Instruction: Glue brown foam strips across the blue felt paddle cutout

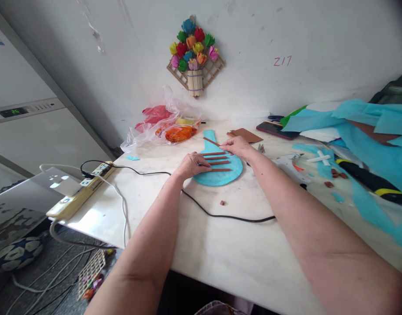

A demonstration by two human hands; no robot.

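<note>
A thin, flat brown strip (210, 141) was pinched by the right hand (237, 146) over the neck of a light-blue, paddle-shaped panel (217, 179) on the white tabletop (201, 245); the left hand (194, 165) was curled at four matching brown strips (220, 162). Strip placement was apparently in hand, calling for parallel alignment. Room toward the front edge was crossed by a black cable (227, 217).
</note>
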